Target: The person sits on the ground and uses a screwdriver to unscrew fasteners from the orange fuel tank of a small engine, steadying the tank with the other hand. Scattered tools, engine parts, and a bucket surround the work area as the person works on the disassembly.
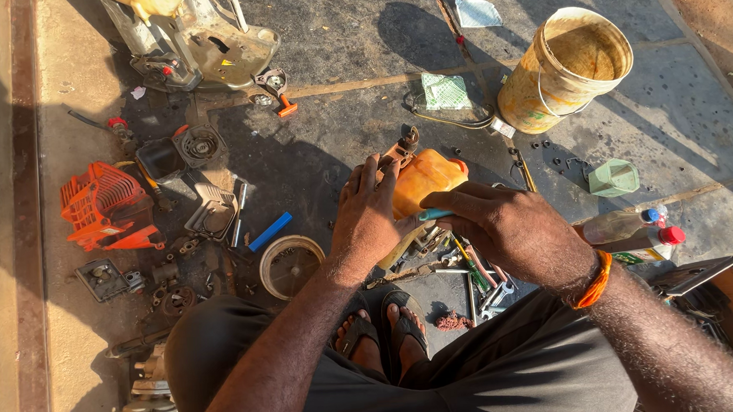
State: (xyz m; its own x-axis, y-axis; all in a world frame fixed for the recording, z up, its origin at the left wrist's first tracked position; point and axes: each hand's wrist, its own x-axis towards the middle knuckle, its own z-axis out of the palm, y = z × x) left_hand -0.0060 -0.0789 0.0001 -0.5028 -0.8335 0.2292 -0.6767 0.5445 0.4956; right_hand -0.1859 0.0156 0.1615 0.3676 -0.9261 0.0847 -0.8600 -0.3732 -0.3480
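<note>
The person squats on the dark ground and holds an orange tank in front of the knees, just above the feet. The left hand is wrapped around the left side of the tank, fingers curled and pressed on it to keep it from turning. The right hand is closed in a pinch on a tool with a blue and yellow handle, and the tool points down toward the small metal part under the tank. To do this well, I think the left hand should grip hard and stay low, so the tank does not wobble while the right hand works the tool slowly and straight. The tip of the tool is hidden, so I cannot tell what it touches. There is not much room to move. Loose tools lie right under the hands, near the toes. A round metal ring and a blue bar sit close on the left, with an orange cover farther out. A yellow bucket stands well apart at the upper right, and two bottles lie near the right wrist. The most open ground is straight ahead, past the tank.
</note>
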